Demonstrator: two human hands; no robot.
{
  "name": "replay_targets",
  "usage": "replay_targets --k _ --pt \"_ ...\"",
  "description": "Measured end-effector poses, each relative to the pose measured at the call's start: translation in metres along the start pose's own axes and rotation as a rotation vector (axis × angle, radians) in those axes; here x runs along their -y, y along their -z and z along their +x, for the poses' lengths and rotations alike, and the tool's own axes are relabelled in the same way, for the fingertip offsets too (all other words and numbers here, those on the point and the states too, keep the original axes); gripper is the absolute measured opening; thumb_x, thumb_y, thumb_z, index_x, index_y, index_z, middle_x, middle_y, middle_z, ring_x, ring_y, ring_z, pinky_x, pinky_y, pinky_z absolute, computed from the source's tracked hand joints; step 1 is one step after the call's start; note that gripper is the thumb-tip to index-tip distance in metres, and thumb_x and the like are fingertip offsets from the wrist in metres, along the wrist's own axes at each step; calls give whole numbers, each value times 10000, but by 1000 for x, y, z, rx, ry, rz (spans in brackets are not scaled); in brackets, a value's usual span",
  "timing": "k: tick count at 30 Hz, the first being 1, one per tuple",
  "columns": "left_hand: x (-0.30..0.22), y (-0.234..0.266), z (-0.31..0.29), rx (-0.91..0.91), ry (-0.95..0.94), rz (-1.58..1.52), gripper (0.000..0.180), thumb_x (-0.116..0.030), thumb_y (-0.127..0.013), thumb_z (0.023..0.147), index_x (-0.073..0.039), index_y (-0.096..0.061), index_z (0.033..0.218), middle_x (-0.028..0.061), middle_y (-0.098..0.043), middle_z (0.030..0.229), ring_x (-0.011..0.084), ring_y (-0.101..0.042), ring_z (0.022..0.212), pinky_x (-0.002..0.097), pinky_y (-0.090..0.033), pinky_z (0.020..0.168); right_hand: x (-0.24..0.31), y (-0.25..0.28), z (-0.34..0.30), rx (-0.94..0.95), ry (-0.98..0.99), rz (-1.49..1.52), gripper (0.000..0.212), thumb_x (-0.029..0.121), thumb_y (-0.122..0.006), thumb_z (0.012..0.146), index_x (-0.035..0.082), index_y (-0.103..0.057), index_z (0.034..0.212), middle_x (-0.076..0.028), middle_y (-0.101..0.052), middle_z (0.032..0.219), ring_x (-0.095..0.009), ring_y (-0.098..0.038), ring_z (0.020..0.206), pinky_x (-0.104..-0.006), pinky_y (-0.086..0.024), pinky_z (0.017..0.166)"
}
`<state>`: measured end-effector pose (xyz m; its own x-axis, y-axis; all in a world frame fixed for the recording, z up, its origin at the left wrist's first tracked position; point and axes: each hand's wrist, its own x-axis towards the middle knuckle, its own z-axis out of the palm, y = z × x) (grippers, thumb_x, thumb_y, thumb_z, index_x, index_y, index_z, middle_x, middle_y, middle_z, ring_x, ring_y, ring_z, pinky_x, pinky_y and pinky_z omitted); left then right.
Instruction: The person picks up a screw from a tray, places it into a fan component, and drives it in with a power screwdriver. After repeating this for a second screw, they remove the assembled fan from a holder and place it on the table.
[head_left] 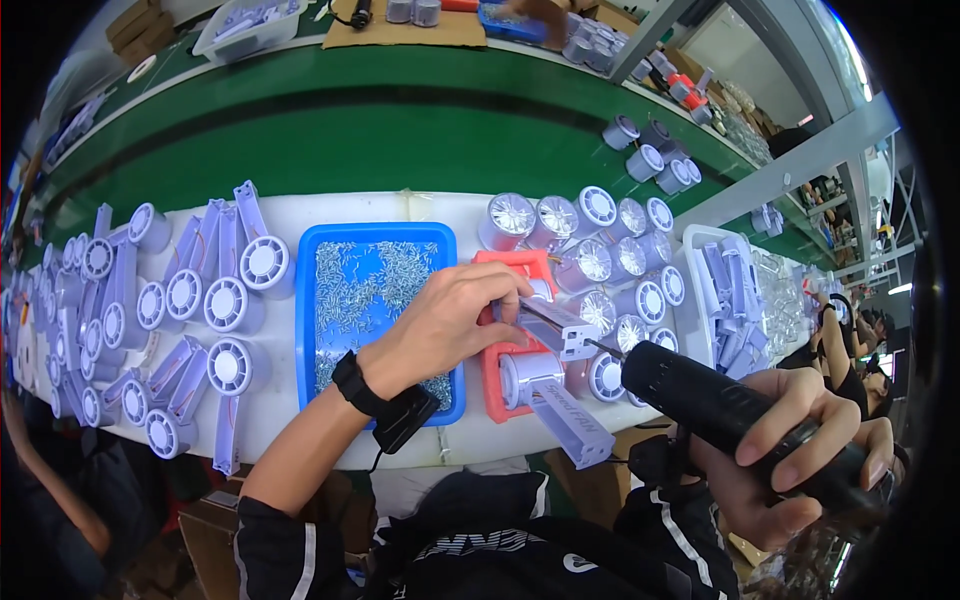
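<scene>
My left hand [450, 312], with a black band on the wrist, is closed round a pale lilac handheld fan by its handle [566, 334]; the fan's head is mostly hidden behind the fingers. My right hand [800, 440] grips a black electric screwdriver [700, 390]. Its thin bit points left and reaches the end of that handle; whether it touches a screw is too small to tell. A red holder [492, 397] stands under the left hand. In its near part lies a second fan [572, 420], with its handle slanting toward me.
A blue tray [304, 300] of small screws sits left of the holder. Many fans [230, 305] with handles crowd the left, and round fan heads [590, 265] the right. Beyond them are a white bin [690, 290] of handle parts and a green conveyor [330, 130].
</scene>
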<state>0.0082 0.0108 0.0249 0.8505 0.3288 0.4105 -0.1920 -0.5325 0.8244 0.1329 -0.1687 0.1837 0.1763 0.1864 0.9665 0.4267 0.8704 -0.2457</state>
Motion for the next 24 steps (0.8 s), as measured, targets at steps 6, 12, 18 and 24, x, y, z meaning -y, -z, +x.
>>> replay_targets --k 6,12,18,24 --pt "0 1 0 -37 -45 -52 323 0 -856 705 -16 -550 805 108 -707 1065 299 -675 863 385 -540 719 6 6 9 -99 85 147 469 82 -760 814 63 -448 1164 12 -550 731 -41 -557 519 -153 -509 484" --pt "-1 2 0 -19 -13 -69 332 -7 -864 698 -13 -548 799 105 -707 1051 301 -680 900 388 -547 746 9 8 8 -110 99 91 459 75 -760 797 48 -456 1139 15 -552 716 -18 -576 518 -131 -516 456" --pt "2 2 0 -28 -44 -73 343 -28 -886 680 -16 -559 782 101 -711 1029 299 -687 933 391 -547 760 10 7 10 -140 87 146 472 72 -764 798 60 -453 1153 19 -549 704 -21 -563 500 -140 -513 472" --pt "5 2 2 -23 -71 -76 353 -62 -908 665 -29 -567 752 90 -715 1020 282 -689 946 387 -545 760 10 18 4 -109 45 190 475 70 -761 806 83 -454 1169 22 -547 707 -21 -551 491 -143 -504 476"
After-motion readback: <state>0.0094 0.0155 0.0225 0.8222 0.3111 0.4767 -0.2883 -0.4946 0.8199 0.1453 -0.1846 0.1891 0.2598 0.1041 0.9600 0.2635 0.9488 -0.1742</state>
